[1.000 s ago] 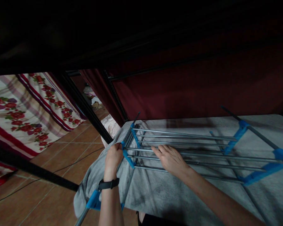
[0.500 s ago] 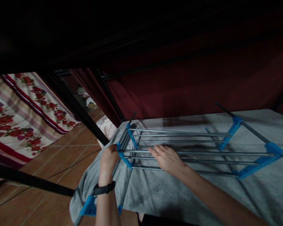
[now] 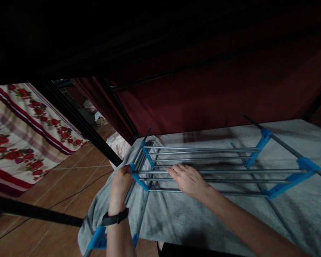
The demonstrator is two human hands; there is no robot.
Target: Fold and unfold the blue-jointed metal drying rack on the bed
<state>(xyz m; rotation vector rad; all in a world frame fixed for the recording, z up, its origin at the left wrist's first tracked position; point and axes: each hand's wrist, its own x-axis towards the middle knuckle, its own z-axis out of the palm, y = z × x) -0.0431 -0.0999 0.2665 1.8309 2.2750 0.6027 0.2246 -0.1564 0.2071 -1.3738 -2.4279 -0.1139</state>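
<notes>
A rack of grey metal rods (image 3: 238,171) with blue plastic connectors lies on a grey blanket. My left hand (image 3: 120,184), wearing a black wristband, is closed around the rack's left end at a blue connector (image 3: 138,178). The fingertips there are partly hidden. My right hand (image 3: 188,179) rests over the front upper rods with its fingers bent onto one of them. At the right end are a blue connector (image 3: 307,167) and a second one (image 3: 262,144) further back. Another blue connector (image 3: 97,238) shows beside my left forearm.
The grey blanket (image 3: 176,217) covers the bed surface, with a dark red curtain (image 3: 216,103) behind it. Black frame posts (image 3: 80,117) stand at left. Beyond are a floral cloth (image 3: 24,142), the tiled floor (image 3: 69,185) and a dark cable (image 3: 77,191).
The view has shifted slightly, so the rack sits a little further left and higher on the right. Both hands keep their places on the rack.
</notes>
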